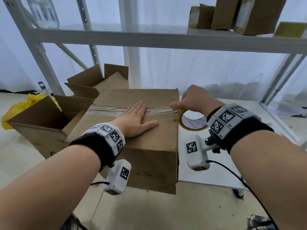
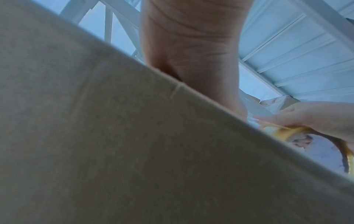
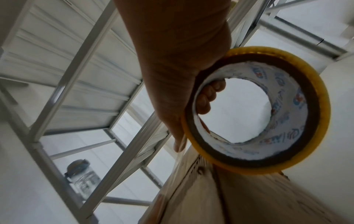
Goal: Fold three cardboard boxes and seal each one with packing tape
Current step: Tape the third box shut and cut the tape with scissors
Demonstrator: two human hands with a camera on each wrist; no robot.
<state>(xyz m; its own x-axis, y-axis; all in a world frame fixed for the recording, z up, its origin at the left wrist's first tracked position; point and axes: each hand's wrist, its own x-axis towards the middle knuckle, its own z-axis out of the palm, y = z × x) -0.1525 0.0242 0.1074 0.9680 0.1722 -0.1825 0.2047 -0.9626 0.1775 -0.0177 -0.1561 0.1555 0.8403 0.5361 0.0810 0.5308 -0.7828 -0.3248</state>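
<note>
A closed cardboard box (image 1: 132, 146) stands on the white table (image 1: 232, 163) in front of me, with clear tape (image 1: 116, 110) laid along its top seam. My left hand (image 1: 137, 118) lies flat on the top, fingers straight, pressing over the seam. My right hand (image 1: 194, 100) grips a yellow-edged tape roll (image 1: 192, 122) just past the box's right edge, fingers through the core. A strip of tape (image 1: 162, 110) stretches from the roll to the seam. The roll (image 3: 254, 110) fills the right wrist view above the box's corner (image 3: 210, 197). The left wrist view is mostly cardboard (image 2: 114, 136).
Two open cardboard boxes (image 1: 44, 123) (image 1: 99, 80) stand at the left and behind. A yellow plastic bag (image 1: 21, 107) lies at the far left. A white metal shelf rack (image 1: 149, 39) rises behind, with several boxes (image 1: 232, 14) on its upper shelf and a glass jar (image 3: 84, 180).
</note>
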